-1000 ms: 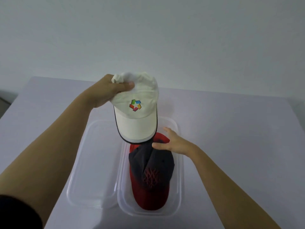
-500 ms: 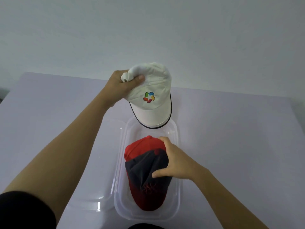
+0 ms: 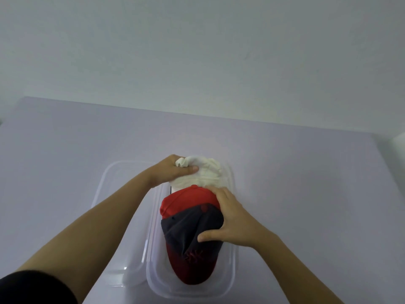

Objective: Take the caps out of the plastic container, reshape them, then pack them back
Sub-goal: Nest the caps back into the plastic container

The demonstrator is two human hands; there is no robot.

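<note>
Soft, even, dim light; faint shadows, slight blur, wide-angle bending at edges.

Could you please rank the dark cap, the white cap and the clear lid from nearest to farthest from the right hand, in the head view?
1. dark cap: under the right hand, in the container.
2. white cap: just beyond that hand, at the container's far end.
3. clear lid: left of the container.
</note>
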